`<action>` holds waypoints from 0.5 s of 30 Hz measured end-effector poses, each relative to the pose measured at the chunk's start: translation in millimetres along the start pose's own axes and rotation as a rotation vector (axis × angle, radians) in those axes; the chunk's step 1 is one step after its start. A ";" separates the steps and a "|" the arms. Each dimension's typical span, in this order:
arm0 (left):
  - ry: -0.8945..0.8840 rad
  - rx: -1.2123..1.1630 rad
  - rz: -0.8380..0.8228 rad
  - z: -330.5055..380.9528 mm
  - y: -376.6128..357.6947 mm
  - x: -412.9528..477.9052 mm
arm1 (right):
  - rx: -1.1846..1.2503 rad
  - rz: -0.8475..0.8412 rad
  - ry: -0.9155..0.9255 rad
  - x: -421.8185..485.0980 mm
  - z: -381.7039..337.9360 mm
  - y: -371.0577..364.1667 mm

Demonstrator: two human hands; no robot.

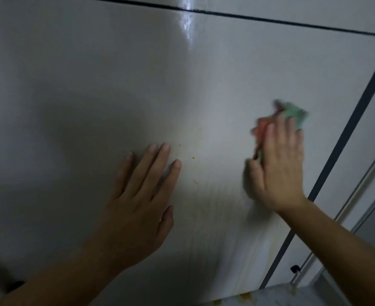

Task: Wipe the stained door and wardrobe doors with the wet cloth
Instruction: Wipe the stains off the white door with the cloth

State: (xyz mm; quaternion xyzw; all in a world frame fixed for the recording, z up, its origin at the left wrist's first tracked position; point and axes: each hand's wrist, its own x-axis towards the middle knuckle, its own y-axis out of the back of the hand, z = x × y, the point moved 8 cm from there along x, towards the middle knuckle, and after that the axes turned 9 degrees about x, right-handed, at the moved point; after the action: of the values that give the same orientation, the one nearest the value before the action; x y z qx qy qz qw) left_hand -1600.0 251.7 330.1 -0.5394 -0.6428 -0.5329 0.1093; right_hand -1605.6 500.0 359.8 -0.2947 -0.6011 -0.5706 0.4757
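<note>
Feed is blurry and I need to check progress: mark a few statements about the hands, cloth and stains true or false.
1. The left hand lies flat on the door, holding nothing. True.
2. The right hand presses the cloth against the door. True.
3. The cloth is plain white. False: it is green and red.
4. The yellowish specks are covered by the cloth. False: they show bare between the two hands.

Green-and-red cloth (292, 111) on a white door (94, 85) flecked with yellow stains (194, 157).
</note>
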 end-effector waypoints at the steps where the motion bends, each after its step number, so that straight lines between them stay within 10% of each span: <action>1: 0.020 0.001 0.002 -2.7 -1.2 -3.8 | 0.042 0.064 -0.135 -0.1 6.3 4.6; 4: 0.056 0.001 0.006 -8.2 -4.9 -15.5 | 0.123 0.148 -0.254 3.2 -35.1 -10.1; 9: 0.055 0.005 -0.003 -14.2 -10.9 -33.3 | -0.015 -0.069 0.285 -10.1 -104.3 -43.4; 15: 0.117 0.000 0.008 -27.0 -8.5 -48.7 | -0.012 -0.031 0.036 4.4 -77.2 -25.8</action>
State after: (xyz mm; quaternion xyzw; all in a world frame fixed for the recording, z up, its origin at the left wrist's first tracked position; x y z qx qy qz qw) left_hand -1599.4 203.2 301.5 -0.5100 -0.6331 -0.5631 0.1486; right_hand -1612.2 420.0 345.4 -0.2781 -0.5936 -0.5866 0.4756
